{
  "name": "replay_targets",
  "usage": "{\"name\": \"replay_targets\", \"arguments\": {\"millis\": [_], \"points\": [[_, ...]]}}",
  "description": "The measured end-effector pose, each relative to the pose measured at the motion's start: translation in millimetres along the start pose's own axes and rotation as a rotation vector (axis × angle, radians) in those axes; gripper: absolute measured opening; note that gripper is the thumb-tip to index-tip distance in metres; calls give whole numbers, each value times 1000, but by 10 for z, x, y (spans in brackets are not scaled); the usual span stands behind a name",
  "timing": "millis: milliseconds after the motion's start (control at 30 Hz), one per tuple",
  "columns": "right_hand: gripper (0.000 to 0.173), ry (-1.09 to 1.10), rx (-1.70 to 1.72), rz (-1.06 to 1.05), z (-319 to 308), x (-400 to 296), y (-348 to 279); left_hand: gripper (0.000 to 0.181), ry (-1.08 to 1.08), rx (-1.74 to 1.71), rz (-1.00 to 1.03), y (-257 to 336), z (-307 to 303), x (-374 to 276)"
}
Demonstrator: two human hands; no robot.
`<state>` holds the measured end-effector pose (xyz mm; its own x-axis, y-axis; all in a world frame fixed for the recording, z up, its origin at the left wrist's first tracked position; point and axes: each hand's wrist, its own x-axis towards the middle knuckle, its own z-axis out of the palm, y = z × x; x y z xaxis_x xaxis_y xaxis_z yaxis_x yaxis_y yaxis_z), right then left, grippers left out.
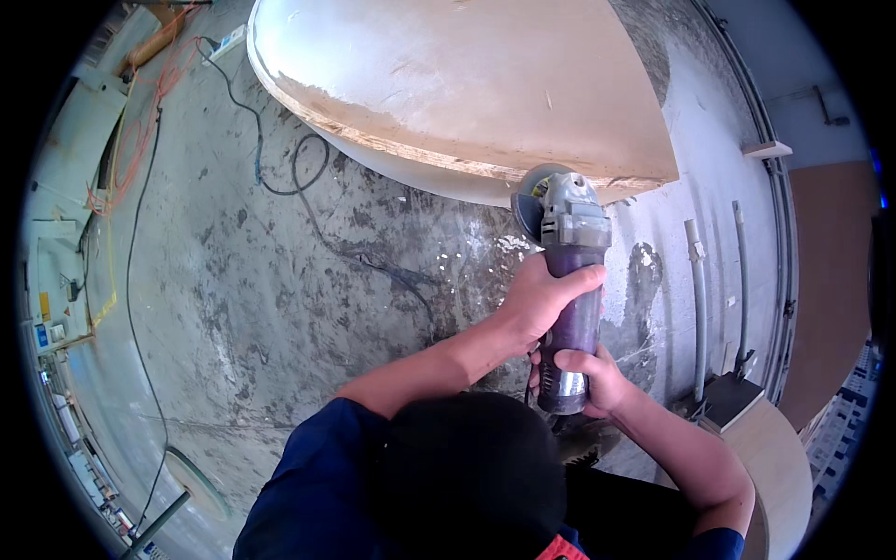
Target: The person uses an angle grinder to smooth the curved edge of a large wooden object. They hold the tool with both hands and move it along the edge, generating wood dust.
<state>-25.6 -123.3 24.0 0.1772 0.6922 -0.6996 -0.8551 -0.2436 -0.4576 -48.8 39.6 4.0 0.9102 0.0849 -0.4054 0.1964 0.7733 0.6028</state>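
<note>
An angle grinder [574, 308] with a purple body and a grey gear head is held in both of my hands. My left hand [542, 297] wraps the body just behind the head, thumb across the top. Farther back, my right hand [595, 378] grips the rear end. The grinder's disc [530, 210] and guard are at the near edge of a large curved wooden panel [476, 77]; whether the disc touches it I cannot tell. Layered, rough wood shows along the panel's edge [420, 150], and its top has a pale, worn coat.
A dark power cable [308, 203] loops over the stained concrete floor [231, 280] to a power strip [227, 43]. Orange hoses [157, 84] lie at the far left. On the right stand grey pipes [696, 308] and a curved board [770, 462]. A round-based stand [196, 483] is at lower left.
</note>
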Motion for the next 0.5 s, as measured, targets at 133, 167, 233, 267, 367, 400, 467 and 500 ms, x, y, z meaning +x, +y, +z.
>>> {"name": "replay_targets", "arguments": {"millis": [133,167,233,267,367,400,467,500], "points": [[55,-1,-38,50,-81,-56,-113,33,38,35,27,-59,46,15],[54,-12,-56,94,-77,-57,-155,36,55,23,-10,-55,31,-5],[51,33,-143,166,17,-106,-329,38,79,-27,-18,44,103,-41],[54,-20,-122,183,6,-147,-373,40,33,-52,11,10,113,-34],[59,-32,-208,118,79,-256,-620,38,-36,-34,89,169,318,-41],[58,-43,-211,80,54,-293,-672,39,-62,-2,100,217,391,-7],[53,-73,-211,9,-32,-298,-743,42,-51,32,65,318,539,47],[51,-67,-215,-30,-10,-307,-787,43,-65,30,5,349,511,108]]}}
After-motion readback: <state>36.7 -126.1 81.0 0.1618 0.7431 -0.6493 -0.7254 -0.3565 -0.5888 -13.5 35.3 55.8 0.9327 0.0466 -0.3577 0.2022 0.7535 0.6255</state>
